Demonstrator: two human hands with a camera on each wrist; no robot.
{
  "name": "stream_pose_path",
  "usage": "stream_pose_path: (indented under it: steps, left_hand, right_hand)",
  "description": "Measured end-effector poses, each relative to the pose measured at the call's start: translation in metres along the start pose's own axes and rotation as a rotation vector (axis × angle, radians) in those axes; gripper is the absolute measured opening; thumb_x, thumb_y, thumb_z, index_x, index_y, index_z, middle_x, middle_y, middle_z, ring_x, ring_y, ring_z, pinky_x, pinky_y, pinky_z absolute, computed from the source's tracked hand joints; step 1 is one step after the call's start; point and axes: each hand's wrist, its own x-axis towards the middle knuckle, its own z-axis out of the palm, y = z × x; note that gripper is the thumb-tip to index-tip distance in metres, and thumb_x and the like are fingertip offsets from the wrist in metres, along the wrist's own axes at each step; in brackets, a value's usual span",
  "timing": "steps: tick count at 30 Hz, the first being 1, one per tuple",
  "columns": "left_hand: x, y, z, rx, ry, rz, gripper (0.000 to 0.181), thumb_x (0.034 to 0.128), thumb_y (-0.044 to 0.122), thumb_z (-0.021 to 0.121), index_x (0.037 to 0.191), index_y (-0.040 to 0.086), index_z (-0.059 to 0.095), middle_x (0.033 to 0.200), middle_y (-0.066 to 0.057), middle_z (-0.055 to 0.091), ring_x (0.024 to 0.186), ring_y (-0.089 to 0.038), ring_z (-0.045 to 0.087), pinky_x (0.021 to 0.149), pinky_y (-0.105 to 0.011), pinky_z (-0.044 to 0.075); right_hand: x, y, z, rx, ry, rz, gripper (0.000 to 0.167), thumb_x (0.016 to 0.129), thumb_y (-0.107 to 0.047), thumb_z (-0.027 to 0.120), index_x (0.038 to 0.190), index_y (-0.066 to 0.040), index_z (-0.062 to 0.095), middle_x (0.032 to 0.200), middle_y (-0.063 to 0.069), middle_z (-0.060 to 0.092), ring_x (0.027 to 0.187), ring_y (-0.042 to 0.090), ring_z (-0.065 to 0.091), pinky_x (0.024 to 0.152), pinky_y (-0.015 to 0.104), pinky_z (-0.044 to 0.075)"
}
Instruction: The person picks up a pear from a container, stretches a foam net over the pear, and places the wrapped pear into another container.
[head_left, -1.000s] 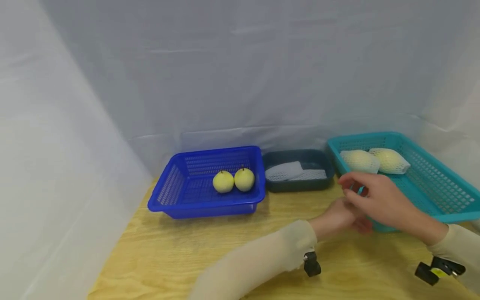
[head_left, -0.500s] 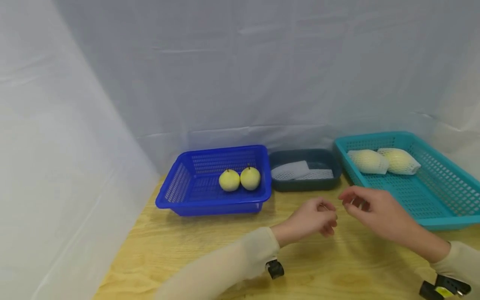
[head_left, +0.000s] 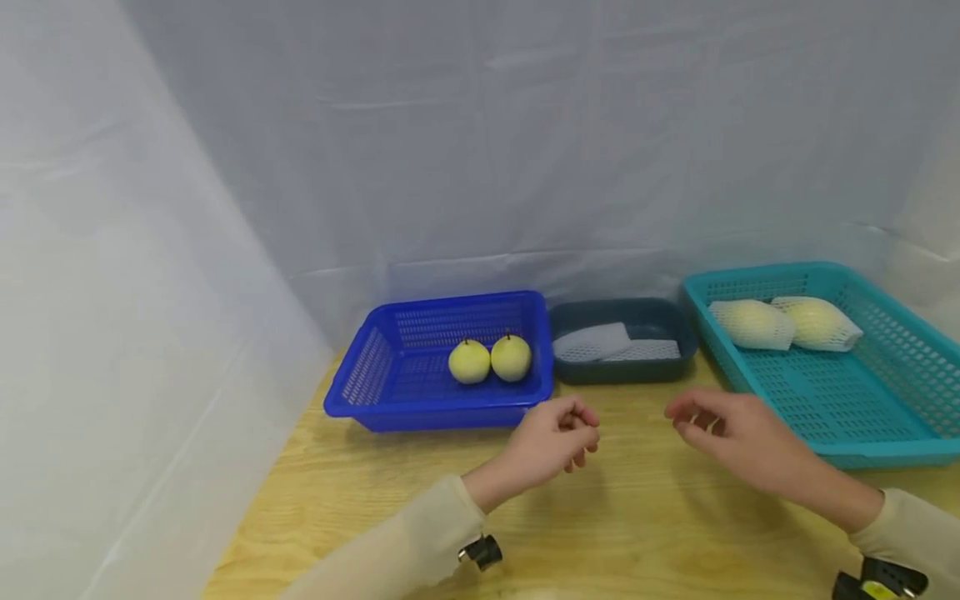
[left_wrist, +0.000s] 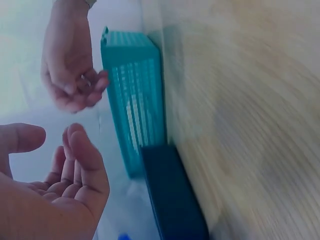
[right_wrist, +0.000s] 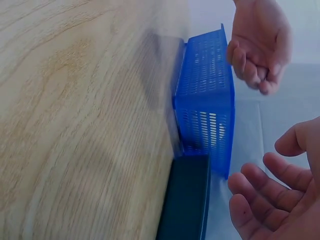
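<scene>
My left hand hovers over the table just in front of the blue basket's near right corner, its fingers loosely curled around nothing. To the right, my right hand hangs above the wood near the teal basket, relaxed and holding nothing; the left wrist view shows a gap between its thumb and fingers. Inside the blue basket sit two bare yellow pears, a left pear and a right pear, side by side. The teal basket bears two fruits in white foam nets, a left one and a right one.
Between the baskets stands a dark green tray with white foam net sleeves lying in it. The baskets and tray line the back of the wooden table. White sheeting rises behind and at the left.
My left hand has drawn away leftward from the right hand, from beside the teal basket to before the blue one. The right hand has lowered slightly. The view has shifted a little left.
</scene>
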Motion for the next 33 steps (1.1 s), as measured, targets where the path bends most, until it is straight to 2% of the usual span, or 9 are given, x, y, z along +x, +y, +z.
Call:
stream_pose_path:
  steps: [6,8,11,15,21,26,33]
  left_hand:
    - [-0.019,-0.004,-0.031,0.152,0.094,0.061,0.009,0.0975,0.015,0.062,0.102,0.008,0.064,0.083,0.000,0.062,0.066,-0.012,0.055,0.058,-0.024,0.047]
    - [-0.024,-0.004,-0.043,0.222,0.138,0.084,0.008,0.0972,0.015,0.062,0.102,0.010,0.065,0.084,0.001,0.062,0.069,-0.012,0.056,0.061,-0.024,0.048]
    - [-0.031,-0.007,-0.063,0.303,0.218,0.086,0.009,0.0965,0.017,0.062,0.103,0.012,0.066,0.087,0.002,0.063,0.072,-0.014,0.057,0.065,-0.027,0.048]
    - [-0.040,-0.013,-0.092,0.360,0.329,0.054,0.009,0.0958,0.019,0.064,0.103,0.015,0.066,0.087,0.000,0.062,0.072,-0.016,0.056,0.064,-0.028,0.048]
    - [-0.053,-0.025,-0.131,0.460,0.465,-0.014,0.008,0.0959,0.020,0.065,0.102,0.015,0.065,0.086,-0.002,0.061,0.071,-0.017,0.054,0.062,-0.028,0.046]
    - [-0.062,-0.033,-0.159,0.527,0.536,-0.052,0.010,0.0960,0.019,0.064,0.103,0.011,0.065,0.089,-0.005,0.062,0.075,-0.019,0.053,0.065,-0.030,0.045]
    - [-0.076,-0.049,-0.196,0.639,0.639,-0.094,0.021,0.0954,0.020,0.062,0.109,0.005,0.064,0.106,-0.013,0.057,0.091,-0.025,0.052,0.078,-0.037,0.043]
  right_hand:
    - [0.000,0.001,0.000,0.030,-0.029,0.007,0.013,0.101,-0.025,0.063,0.111,-0.021,0.069,0.099,-0.010,0.071,0.082,0.000,0.062,0.065,0.025,0.053]
    - [0.001,0.001,0.000,0.038,-0.036,0.009,0.014,0.101,-0.025,0.063,0.112,-0.021,0.069,0.100,-0.010,0.071,0.082,0.000,0.062,0.066,0.025,0.053]
    - [0.002,0.001,0.001,0.041,-0.046,0.009,0.013,0.101,-0.024,0.063,0.112,-0.021,0.069,0.100,-0.009,0.071,0.082,0.000,0.062,0.066,0.025,0.054]
    - [0.003,0.001,0.002,0.040,-0.061,0.012,0.013,0.101,-0.024,0.063,0.112,-0.021,0.069,0.101,-0.008,0.071,0.082,0.001,0.063,0.066,0.025,0.054]
    - [0.002,0.000,0.003,0.044,-0.075,0.020,0.015,0.101,-0.027,0.062,0.113,-0.021,0.069,0.102,-0.008,0.071,0.082,0.001,0.063,0.066,0.025,0.053]
    - [0.004,0.001,0.003,0.051,-0.087,0.017,0.016,0.101,-0.027,0.061,0.114,-0.020,0.069,0.103,-0.007,0.071,0.082,0.001,0.063,0.067,0.025,0.053]
    - [0.005,0.001,0.004,0.066,-0.101,0.013,0.017,0.101,-0.027,0.061,0.114,-0.019,0.069,0.103,-0.007,0.071,0.082,0.001,0.063,0.067,0.026,0.053]
